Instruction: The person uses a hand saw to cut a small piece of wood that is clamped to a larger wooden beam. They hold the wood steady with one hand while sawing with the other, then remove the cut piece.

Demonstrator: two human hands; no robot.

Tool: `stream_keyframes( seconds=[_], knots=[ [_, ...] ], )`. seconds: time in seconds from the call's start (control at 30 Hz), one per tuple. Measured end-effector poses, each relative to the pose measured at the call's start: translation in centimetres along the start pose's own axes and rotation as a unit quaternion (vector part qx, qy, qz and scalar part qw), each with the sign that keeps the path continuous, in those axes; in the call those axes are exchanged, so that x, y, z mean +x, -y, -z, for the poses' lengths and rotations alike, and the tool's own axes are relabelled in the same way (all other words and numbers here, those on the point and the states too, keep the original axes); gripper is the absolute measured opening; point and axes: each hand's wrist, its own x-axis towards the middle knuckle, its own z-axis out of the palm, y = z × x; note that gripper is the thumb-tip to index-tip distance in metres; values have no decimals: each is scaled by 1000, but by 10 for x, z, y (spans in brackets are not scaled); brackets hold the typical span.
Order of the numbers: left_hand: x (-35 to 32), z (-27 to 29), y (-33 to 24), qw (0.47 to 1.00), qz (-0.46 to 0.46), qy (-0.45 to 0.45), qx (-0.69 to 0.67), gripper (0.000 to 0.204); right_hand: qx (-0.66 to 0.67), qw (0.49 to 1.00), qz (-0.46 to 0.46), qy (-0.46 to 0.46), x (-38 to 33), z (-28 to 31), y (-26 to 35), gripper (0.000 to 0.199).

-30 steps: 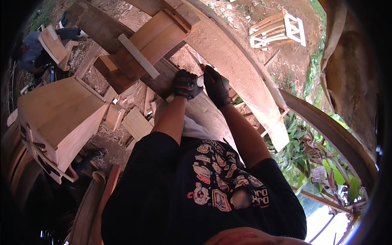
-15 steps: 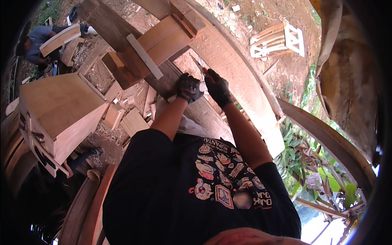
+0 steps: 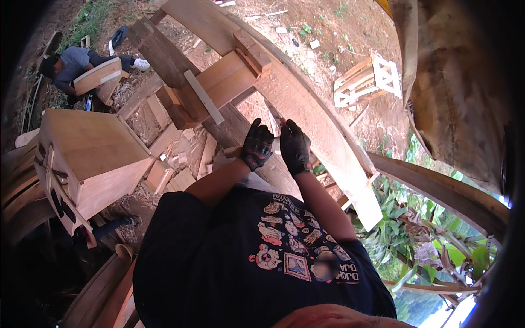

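Note:
My left hand (image 3: 257,146), in a black glove, is lifted above the dark plank (image 3: 238,117) with its fingers apart and nothing visible in it. Close beside it on the right, my gloved right hand (image 3: 296,147) closes on a slim, pointed tool (image 3: 272,113) with an orange-brown end; its exact kind is too small to tell. A small wooden block (image 3: 233,152) lies beside my left wrist. Just ahead, an assembled wooden piece (image 3: 227,79) rests across the planks, with a narrow pale strip (image 3: 203,97) lying over it.
A wide, pale board (image 3: 320,115) runs along the right. To the left stands a wooden cabinet (image 3: 95,145), with offcuts (image 3: 159,176) around it. A person (image 3: 76,60) sits at the far left holding a board. A slatted wooden frame (image 3: 369,82) stands on the ground at far right.
My hands have moved apart slightly, and the left hand's fingers have opened. The view has shifted, so the surroundings sit lower and further right on the left side.

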Motion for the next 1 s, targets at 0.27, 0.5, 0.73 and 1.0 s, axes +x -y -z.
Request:
stream_keyframes(
  seconds=[0.27,0.5,0.73,1.0],
  knots=[
    [-10,55,8,968,90,127,-195,37,59,998,-11,-23,-17,8,16,39],
    [11,102,-3,862,45,394,-316,40,6,990,116,-81,-39,19,-25,34],
    [6,102,-15,805,105,479,-334,49,-71,960,240,-125,-58,66,-13,22],
    [6,43,-4,909,218,309,-173,72,199,978,43,-37,-123,148,-11,32]
  ],
)
